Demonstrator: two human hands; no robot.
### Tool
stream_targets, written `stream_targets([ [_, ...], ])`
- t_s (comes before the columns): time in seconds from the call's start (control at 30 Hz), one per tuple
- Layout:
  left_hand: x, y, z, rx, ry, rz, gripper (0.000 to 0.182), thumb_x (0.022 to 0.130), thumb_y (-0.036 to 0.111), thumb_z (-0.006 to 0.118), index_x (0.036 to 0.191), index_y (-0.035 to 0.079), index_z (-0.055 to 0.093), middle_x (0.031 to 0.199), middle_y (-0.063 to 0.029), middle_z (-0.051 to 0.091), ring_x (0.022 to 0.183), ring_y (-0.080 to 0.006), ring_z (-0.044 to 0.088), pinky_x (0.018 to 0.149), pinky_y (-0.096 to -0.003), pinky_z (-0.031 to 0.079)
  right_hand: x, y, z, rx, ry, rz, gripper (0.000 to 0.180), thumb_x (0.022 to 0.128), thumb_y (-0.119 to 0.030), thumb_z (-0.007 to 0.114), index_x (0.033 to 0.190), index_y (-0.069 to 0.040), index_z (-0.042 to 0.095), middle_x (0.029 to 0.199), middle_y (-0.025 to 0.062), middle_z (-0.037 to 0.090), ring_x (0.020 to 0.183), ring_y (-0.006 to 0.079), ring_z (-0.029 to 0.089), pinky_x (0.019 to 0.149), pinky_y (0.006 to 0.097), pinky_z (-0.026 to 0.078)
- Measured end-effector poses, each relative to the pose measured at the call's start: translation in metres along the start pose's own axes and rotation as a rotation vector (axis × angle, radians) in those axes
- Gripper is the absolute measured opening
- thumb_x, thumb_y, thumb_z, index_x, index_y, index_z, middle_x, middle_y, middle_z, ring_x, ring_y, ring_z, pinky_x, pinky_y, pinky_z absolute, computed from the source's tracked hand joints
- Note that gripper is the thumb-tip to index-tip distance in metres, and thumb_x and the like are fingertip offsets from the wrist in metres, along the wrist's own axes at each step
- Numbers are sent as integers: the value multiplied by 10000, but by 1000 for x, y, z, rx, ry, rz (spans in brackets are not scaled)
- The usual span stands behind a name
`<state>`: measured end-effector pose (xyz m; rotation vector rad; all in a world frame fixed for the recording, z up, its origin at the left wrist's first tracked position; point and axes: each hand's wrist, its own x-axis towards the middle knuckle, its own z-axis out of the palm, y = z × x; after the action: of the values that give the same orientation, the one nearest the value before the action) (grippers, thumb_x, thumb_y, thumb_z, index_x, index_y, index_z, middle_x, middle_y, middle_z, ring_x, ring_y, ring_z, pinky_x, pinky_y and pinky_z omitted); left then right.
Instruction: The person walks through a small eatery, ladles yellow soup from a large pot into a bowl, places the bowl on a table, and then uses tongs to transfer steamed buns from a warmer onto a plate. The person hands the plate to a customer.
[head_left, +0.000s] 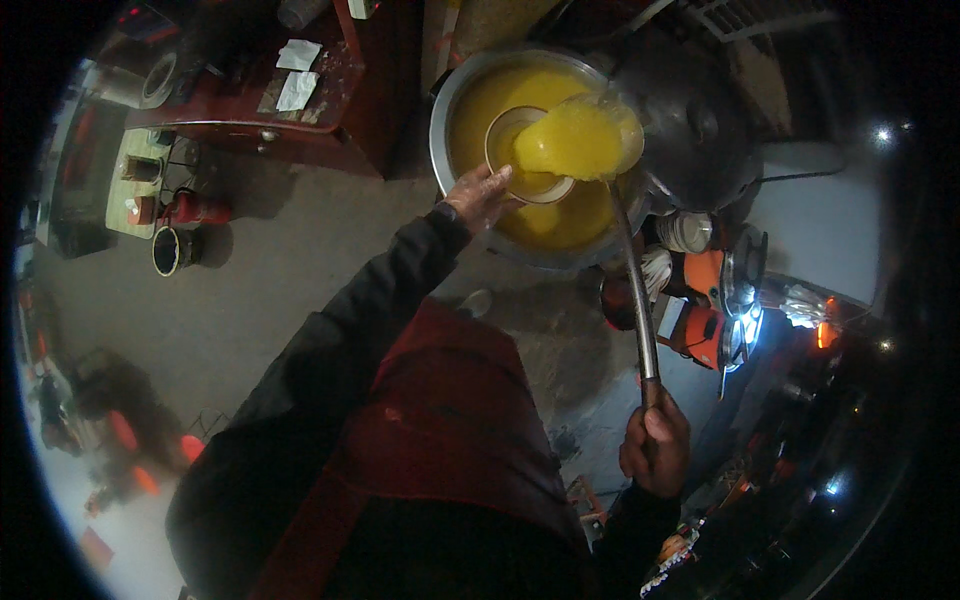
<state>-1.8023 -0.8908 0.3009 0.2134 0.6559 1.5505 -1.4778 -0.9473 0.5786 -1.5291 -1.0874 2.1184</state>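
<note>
My left hand (481, 196) grips the near left rim of a bowl (501, 136) held over a large metal pot (442, 142). My right hand (658, 442) is closed around the handle of a long metal ladle (636, 285). The ladle's head is tilted over the bowl, and thick yellow porridge-like food (574, 139) spills from it into the bowl. More yellow liquid food (525, 84) lies in the pot below. The bowl's right part is hidden behind the falling food.
A dark round lid or pan (694, 124) adjoins the pot's right side. Stacked bowls (684, 232) and orange-bodied appliances (703, 337) stand to the right. At upper left is a red-brown wooden cabinet (315, 139) with papers on top; a bucket (166, 251) stands on the floor at far left.
</note>
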Motion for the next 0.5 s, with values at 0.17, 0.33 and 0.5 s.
stream_targets([
  [0.17,8,-6,-9,-54,11,8,442,932,282,597,1279,48,458,1264,-88,558,1181,-229,527,998,-435,452,-1,3,4,-101,43,-62,553,887,-309,550,1269,61,401,536,16,433,323,85,348,316,249,376],
  [0.33,8,-5,-11,-67,-4,8,423,933,272,598,1269,52,467,1260,-80,564,1181,-228,530,988,-442,460,-4,5,4,-165,49,-77,461,897,-291,523,1187,55,428,518,10,416,323,80,344,317,245,372],
  [0.5,6,-3,-11,-67,51,-25,422,939,280,587,1276,58,463,1298,-81,534,1190,-234,525,1006,-464,441,-7,5,7,-160,47,-85,425,921,-234,479,1212,67,405,533,13,425,327,73,347,316,233,368],
])
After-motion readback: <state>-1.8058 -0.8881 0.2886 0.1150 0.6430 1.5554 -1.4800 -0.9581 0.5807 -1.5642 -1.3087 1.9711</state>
